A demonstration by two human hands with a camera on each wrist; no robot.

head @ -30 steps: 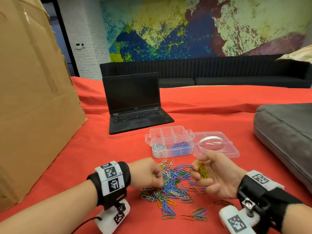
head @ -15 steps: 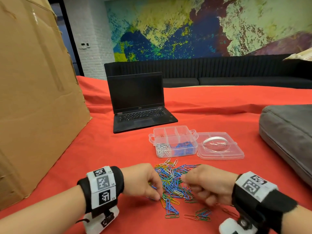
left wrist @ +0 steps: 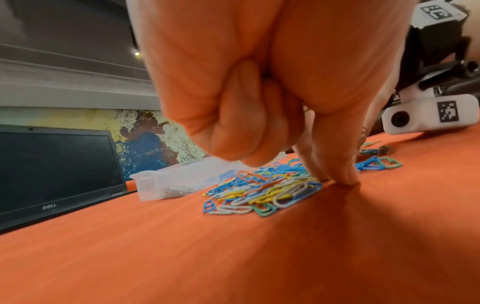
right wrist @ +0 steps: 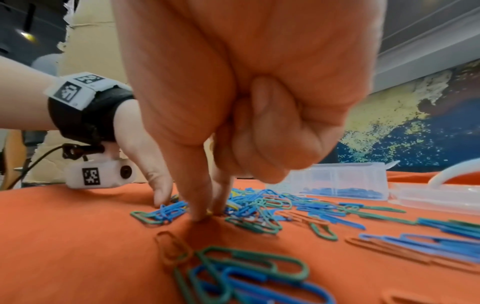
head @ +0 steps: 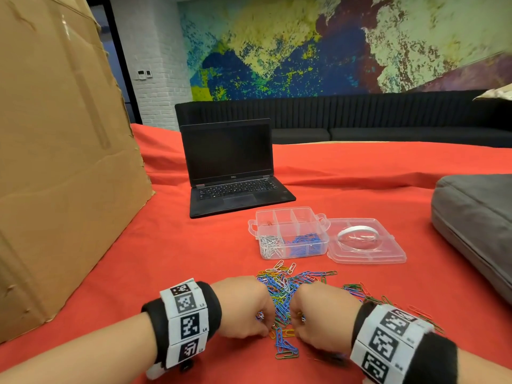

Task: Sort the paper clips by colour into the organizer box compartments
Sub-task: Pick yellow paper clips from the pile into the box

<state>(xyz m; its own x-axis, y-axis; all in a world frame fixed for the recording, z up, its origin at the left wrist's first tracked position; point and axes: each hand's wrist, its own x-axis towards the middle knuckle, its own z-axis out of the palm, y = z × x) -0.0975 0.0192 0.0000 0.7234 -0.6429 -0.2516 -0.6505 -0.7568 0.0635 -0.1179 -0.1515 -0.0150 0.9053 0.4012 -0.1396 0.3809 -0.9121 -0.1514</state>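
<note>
With both wrists lowered to the red cloth (head: 194, 245), the left hand (head: 243, 306) and the right hand (head: 318, 314) stand knuckles-up at the near edge of the paper clip pile (head: 288, 289), one on each side of it. On the left hand, the wrist view shows the outer fingers curled into the palm while the thumb and a forefinger (left wrist: 337, 164) reach straight down with their tips on the cloth at the edge of the clips; whether a clip is caught between those tips cannot be told. The right hand is set the same way: outer fingers curled, thumb and forefinger (right wrist: 200, 195) pointing down into the clips, and whether they have hold of a clip is likewise not visible. Loose clips in blue, green, yellow, white and orange lie heaped between the hands and scattered to the right of them. Just beyond the pile stands the clear organizer box (head: 291, 234), open, its hinged lid (head: 365, 242) lying flat at its right side. White clips (head: 268, 245) fill the near-left compartment and blue clips (head: 304, 242) the compartment next to it on the right. A black laptop (head: 230, 167) stands open behind the box, a cardboard sheet (head: 61, 151) leans at the far left, and a grey cushion (head: 476, 217) lies at the right edge.
</note>
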